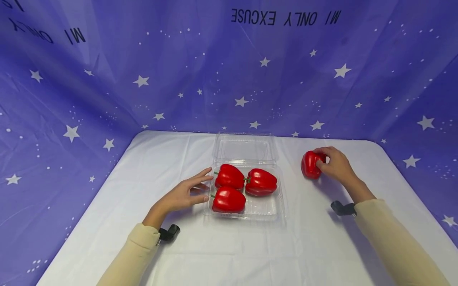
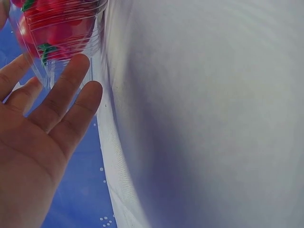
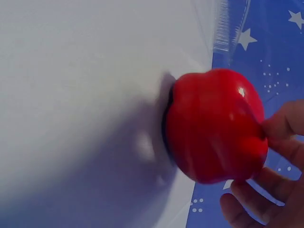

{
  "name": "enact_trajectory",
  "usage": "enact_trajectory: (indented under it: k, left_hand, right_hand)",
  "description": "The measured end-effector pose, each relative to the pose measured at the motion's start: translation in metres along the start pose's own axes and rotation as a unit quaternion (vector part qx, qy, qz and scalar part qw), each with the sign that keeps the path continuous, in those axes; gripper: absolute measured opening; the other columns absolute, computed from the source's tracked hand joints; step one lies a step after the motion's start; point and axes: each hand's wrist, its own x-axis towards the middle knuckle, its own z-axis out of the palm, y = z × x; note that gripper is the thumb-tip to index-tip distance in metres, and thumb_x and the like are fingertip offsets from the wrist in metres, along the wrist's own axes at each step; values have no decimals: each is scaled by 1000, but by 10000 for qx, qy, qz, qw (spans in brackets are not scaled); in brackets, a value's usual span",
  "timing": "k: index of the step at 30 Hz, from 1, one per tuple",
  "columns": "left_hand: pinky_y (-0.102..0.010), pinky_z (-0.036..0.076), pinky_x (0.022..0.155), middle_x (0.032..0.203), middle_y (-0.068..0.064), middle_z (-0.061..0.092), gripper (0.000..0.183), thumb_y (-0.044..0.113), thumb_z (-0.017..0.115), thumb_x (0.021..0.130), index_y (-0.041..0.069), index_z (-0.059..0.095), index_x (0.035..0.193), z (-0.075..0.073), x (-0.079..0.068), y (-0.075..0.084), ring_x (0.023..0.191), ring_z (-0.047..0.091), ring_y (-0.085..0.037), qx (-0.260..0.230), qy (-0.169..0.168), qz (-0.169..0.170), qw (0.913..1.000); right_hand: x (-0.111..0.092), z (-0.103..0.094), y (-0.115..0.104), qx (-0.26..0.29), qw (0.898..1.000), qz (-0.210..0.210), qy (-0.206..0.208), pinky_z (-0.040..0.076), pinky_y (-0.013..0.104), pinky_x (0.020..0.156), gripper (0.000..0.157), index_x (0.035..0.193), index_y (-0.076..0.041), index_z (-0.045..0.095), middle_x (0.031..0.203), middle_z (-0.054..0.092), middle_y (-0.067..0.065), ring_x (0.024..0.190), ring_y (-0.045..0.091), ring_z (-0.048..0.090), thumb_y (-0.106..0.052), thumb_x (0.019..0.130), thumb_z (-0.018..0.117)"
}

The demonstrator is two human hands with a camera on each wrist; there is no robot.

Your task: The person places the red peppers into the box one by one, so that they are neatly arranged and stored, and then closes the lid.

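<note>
Three red bell peppers with green stems lie in a clear plastic clamshell container: one at the back left, one at the right and one at the front left. My left hand is at the container's left side, its fingers spread; the left wrist view shows the fingertips close to the clear wall. On the cloth to the right, my right hand grips a fourth red bell pepper between thumb and fingers. This pepper stands upright, and its stem is hidden.
The container's lid lies folded open towards the back. A white cloth covers the table. Purple curtains with white stars hang behind it and on both sides.
</note>
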Motion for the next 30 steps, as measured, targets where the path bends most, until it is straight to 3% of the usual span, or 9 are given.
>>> enact_trajectory:
  k: [4, 9, 17, 25, 30]
  left_hand:
    - [-52, 48, 109, 167, -4, 21, 65, 21, 70, 92, 7, 44, 149, 0, 1, 0, 127, 58, -34, 8, -6, 82, 10000]
    - [-53, 48, 108, 167, -7, 21, 65, 21, 70, 92, 6, 44, 149, 0, 1, -1, 126, 59, -36, 45, 2, 151, 9999]
    - [-54, 47, 109, 167, -9, 20, 65, 20, 70, 92, 3, 43, 149, 3, 1, -2, 127, 58, -37, -69, -50, 144, 9999]
    - [-54, 47, 109, 168, -7, 20, 65, 21, 70, 93, 5, 43, 150, 2, 0, 0, 126, 59, -35, 26, -13, 106, 9999]
    - [-51, 48, 109, 168, -6, 20, 65, 22, 70, 93, 6, 43, 150, 1, -1, 0, 126, 59, -33, 43, -20, 99, 9999]
  right_hand:
    - [-1, 6, 2, -113, 9998, -117, 144, 44, 73, 98, 46, 131, 0, 57, 137, 49, 30, 124, 52, 43, -16, 88, 65]
    - [0, 13, 3, -311, 9982, -335, 380, 47, 72, 94, 52, 129, -1, 56, 135, 48, 29, 121, 52, 43, -26, 86, 72]
    - [-16, 9, 4, -483, 9946, -904, -170, 52, 70, 90, 62, 137, -5, 53, 144, 46, 24, 126, 50, 44, -12, 79, 75]
    - [-52, 3, -7, -510, 9744, -2142, -449, 58, 62, 86, 58, 136, -10, 57, 145, 49, 18, 127, 44, 49, -9, 80, 74]
    - [-65, 5, -6, -746, 9600, -2690, -219, 57, 59, 90, 60, 133, -7, 61, 142, 53, 16, 127, 38, 51, -8, 76, 80]
